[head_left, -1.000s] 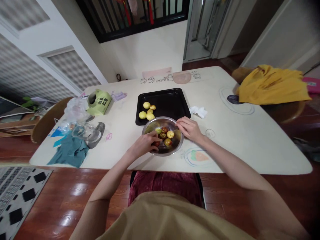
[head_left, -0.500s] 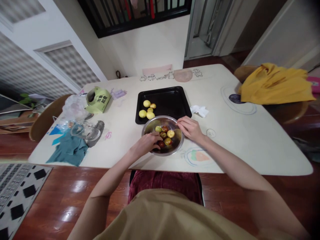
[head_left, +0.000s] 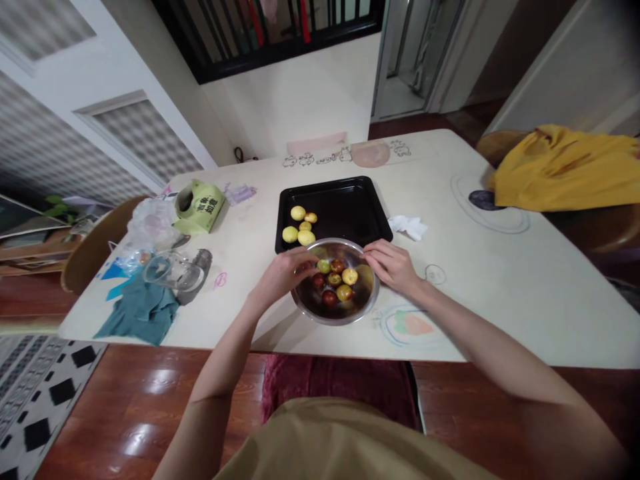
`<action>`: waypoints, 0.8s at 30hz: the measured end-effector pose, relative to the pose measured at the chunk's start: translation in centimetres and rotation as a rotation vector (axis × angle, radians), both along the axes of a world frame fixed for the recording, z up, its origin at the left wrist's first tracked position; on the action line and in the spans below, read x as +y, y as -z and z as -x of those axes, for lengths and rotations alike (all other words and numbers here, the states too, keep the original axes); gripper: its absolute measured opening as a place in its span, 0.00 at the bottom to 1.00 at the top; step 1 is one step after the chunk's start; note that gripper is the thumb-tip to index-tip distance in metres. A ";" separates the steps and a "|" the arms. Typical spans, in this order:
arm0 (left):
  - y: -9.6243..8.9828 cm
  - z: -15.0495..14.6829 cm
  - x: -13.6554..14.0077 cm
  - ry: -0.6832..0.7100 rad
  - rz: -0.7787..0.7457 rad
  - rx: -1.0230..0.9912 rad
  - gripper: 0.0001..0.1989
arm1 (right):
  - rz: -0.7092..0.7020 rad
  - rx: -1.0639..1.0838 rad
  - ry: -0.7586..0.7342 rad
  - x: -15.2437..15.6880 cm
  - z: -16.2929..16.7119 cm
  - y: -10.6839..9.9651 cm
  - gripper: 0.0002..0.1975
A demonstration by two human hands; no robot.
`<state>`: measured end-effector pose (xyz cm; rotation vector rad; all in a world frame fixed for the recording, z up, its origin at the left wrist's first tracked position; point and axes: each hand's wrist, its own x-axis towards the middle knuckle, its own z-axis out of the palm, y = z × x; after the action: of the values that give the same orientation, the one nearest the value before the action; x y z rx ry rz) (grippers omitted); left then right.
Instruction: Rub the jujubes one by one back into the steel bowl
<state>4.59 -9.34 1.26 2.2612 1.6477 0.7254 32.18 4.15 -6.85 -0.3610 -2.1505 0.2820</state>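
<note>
Steel bowl (head_left: pixel 363 295) of mixed fruit (head_left: pixel 334 280) at near side of table (head_left: pixel 500 293); clock centred on it. Left hand (head_left: pixel 284 272) at 10, fingers over rim; can't tell if gripping. Right hand (head_left: pixel 395 265) pinches rim at 2. Black tray (head_left: pixel 347 208) blocks 12, holding yellow fruit (head_left: pixel 298 213). Tissue (head_left: pixel 413 228) at 2. Clear container (head_left: pixel 187 273), teal cloth (head_left: pixel 140 312) toward 9. Green packet (head_left: pixel 203 207) at 10: "如意" legible, upper characters blurred.

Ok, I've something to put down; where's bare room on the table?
Tabletop between the right forearm and yellow cloth; also the black tray right of its yellow fruits. Crowded: the left end, with green packet, plastic bag, clear container and teal cloth.
</note>
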 end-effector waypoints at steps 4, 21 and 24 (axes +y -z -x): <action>0.4 2.1 3.6 -0.120 -0.137 -0.003 0.06 | -0.011 0.006 -0.014 -0.1 -0.1 -0.3 0.14; 1.3 4.8 14.1 -0.432 0.238 0.297 0.07 | 0.026 -0.005 -0.010 -0.3 -0.3 -0.3 0.14; 1.3 4.7 14.5 -0.448 0.262 0.312 0.10 | 0.040 -0.007 -0.015 -0.3 -0.3 -0.2 0.15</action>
<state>-0.15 5.18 -0.07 1.9113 2.2834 0.2189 32.52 3.85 -6.63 -0.3687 -2.1580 0.3330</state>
